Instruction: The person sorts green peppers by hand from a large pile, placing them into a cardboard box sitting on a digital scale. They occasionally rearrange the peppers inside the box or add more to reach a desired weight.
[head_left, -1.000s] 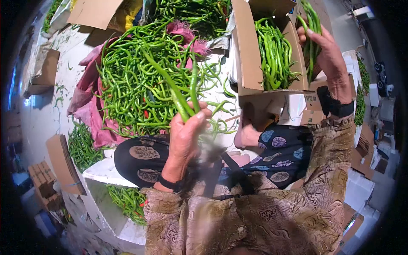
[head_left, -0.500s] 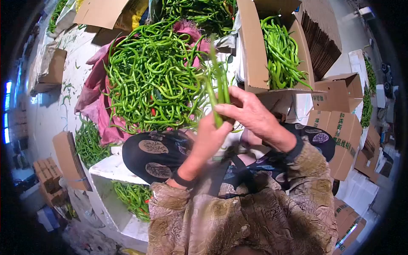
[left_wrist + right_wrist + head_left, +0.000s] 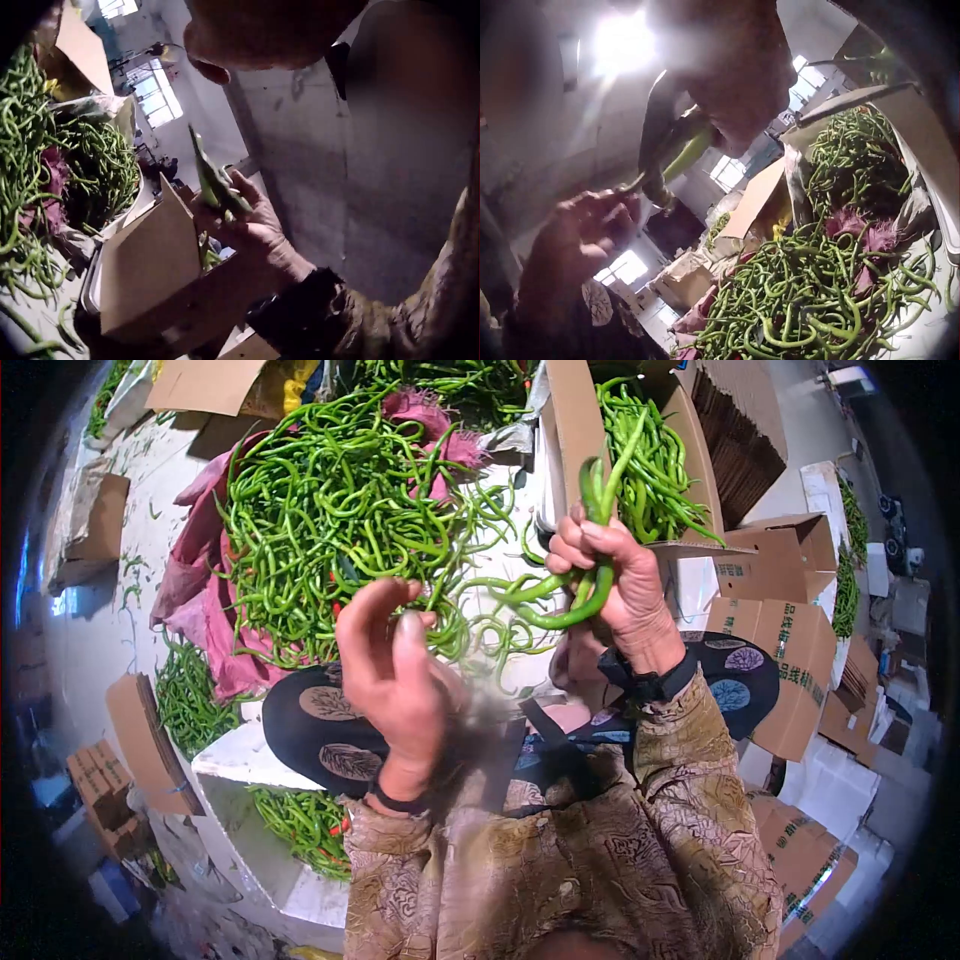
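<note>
Several long green peppers (image 3: 590,595) are gripped in my right hand (image 3: 635,595), their ends sticking out above and below the fist. The left wrist view also shows my right hand (image 3: 259,232) around the peppers (image 3: 214,180). To the left, my left hand (image 3: 395,680) is raised over the lap, its fingers loosely bent and holding nothing. In the right wrist view the left hand (image 3: 585,240) is close to the tips of the held peppers (image 3: 686,157). A large pile of green peppers (image 3: 330,520) lies on pink cloth (image 3: 205,570).
A cardboard box (image 3: 575,420) holding peppers stands beyond the right hand. A white foam box (image 3: 230,760) with more peppers is at lower left. Flattened cardboard (image 3: 735,440) and printed cartons (image 3: 790,660) stand at the right.
The hands came together around the peppers, then parted. The right hand now holds them farther right, and the left hand has let go and moved left. Loose peppers lie across those in the box.
</note>
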A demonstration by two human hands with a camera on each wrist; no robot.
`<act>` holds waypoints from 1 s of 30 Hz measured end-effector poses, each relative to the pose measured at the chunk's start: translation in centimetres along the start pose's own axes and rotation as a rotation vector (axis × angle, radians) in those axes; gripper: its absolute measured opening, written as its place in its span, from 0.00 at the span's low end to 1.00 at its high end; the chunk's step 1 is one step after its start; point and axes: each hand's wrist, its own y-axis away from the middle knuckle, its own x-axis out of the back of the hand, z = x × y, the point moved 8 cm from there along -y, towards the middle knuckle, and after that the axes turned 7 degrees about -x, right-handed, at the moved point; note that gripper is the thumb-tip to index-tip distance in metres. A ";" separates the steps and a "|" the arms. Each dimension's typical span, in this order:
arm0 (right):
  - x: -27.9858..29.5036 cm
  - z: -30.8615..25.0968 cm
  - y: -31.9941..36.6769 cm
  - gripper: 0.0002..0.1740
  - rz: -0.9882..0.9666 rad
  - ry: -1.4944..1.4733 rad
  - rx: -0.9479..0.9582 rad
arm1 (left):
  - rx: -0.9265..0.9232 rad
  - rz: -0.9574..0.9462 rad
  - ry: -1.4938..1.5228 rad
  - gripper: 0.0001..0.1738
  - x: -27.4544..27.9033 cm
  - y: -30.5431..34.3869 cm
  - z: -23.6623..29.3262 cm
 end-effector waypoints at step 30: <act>2.5 6.0 6.0 0.13 -0.141 1.275 -0.849 | 0.281 -0.562 -0.291 0.21 2.8 -8.1 3.1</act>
